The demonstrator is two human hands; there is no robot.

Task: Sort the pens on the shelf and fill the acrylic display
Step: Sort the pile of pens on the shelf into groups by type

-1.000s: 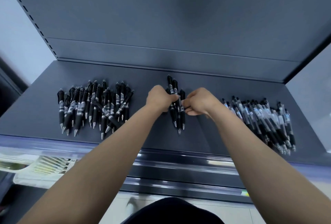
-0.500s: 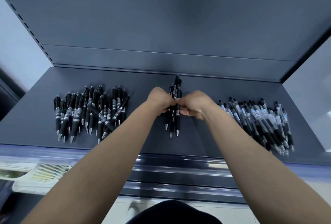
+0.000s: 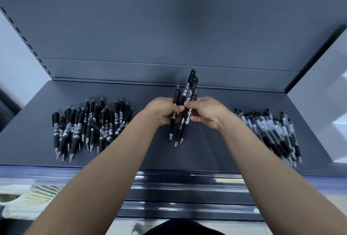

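Shelf [image 3: 202, 156] is running left to right in front of me; its back edge is meeting the grey back panel [image 3: 169, 28]; its front edge is ending at a glossy rail [image 3: 187, 184]; a pale side panel [image 3: 319, 88] is closing the right end; a slotted upright [image 3: 24, 37] is standing at the left.

Bare shelf is lying open in the middle, between the left pile [image 3: 90, 127] and the right pile [image 3: 272, 131], and behind both piles up to the back panel; the right pile is reaching close to the front edge.

Bundle of pens [image 3: 185, 94] is sitting over that middle gap, well apart from both piles; I cannot tell whether its tips are touching the shelf. Its long axis is running front to back, leaning slightly right at the far end; metal tips are pointing toward me, clicker ends toward the back panel. Left pile is lying the same way, one pen crossing it diagonally; right pile is slanting, tips toward the front right.

Left hand [image 3: 163, 111] is curling round the bundle from the left; right hand [image 3: 206, 111] is pinching it from the right, fingers curled; the fingertips of both are nearly meeting at mid-barrel. Both forearms are reaching forward and converging.

A white basket [image 3: 28, 201] is showing below the shelf at lower left, blurred.
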